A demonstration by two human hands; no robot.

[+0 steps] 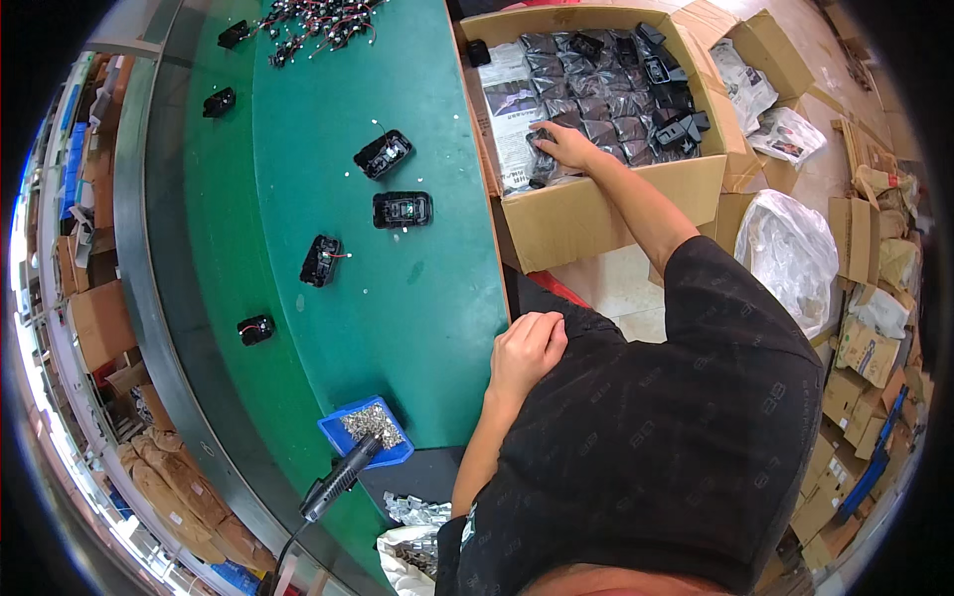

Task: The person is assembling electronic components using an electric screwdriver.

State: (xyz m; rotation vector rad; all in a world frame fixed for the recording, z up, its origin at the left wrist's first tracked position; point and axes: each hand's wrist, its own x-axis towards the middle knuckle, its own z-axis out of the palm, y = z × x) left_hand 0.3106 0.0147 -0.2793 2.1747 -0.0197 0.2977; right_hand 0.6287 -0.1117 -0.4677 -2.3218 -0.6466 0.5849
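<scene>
My right hand reaches into an open cardboard box. Its fingers are closed on a black plastic housing, partly covered by them, beside rows of bagged dark parts. Over the table's near edge, my left hand rests with curled fingers and nothing visible in it. On the green table lie open black housings, one nearly level, one tilted and one with a red wire.
A blue tray of small metal screws stands on the table, with a black electric screwdriver lying across it. Wired small parts are heaped at the top. Plastic bags and cartons crowd the floor behind me.
</scene>
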